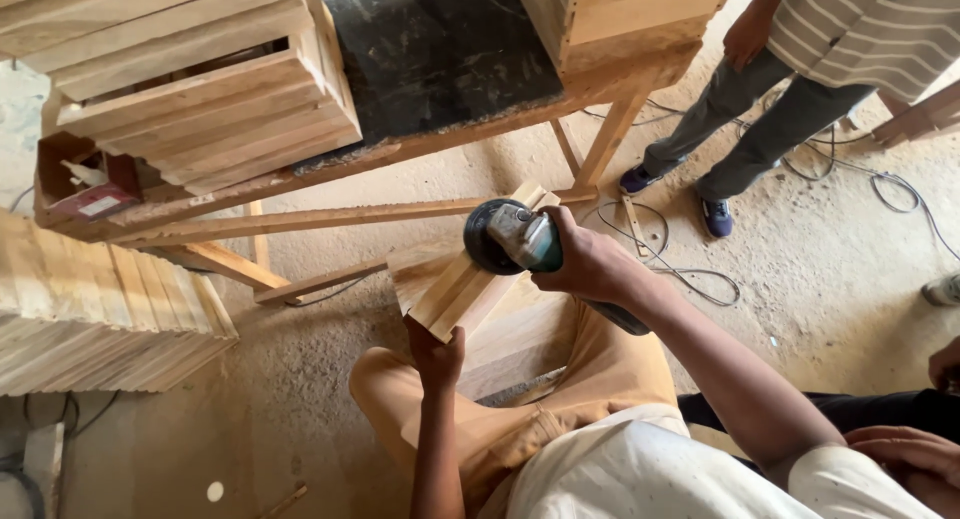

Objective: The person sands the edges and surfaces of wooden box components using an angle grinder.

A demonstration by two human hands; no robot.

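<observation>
I see my right hand [590, 264] wrapped tight around a green grinder [525, 237], its dark disc [484, 237] resting against the upper face of a wood block [478, 269]; my left hand [437, 357] grips the block's near end from below, fingers closed on it, holding it tilted up and away from me; the two hands are apart, one at each end of the work. The block (several pale slats joined side by side) sits over my lap, above tan trousers [600, 379], with a broader plank [520, 339] under it. Ahead stands a rough workbench [400, 159] with a dark top, slatted crates [200, 89] on it and another stack of slats [90, 309] to my left; a black cable [690, 272] trails across the sandy floor [830, 259]. Another person [790, 69] in a striped shirt and grey trousers stands beyond the bench; someone else's hand [905, 459] shows at the lower right, well apart from mine.
</observation>
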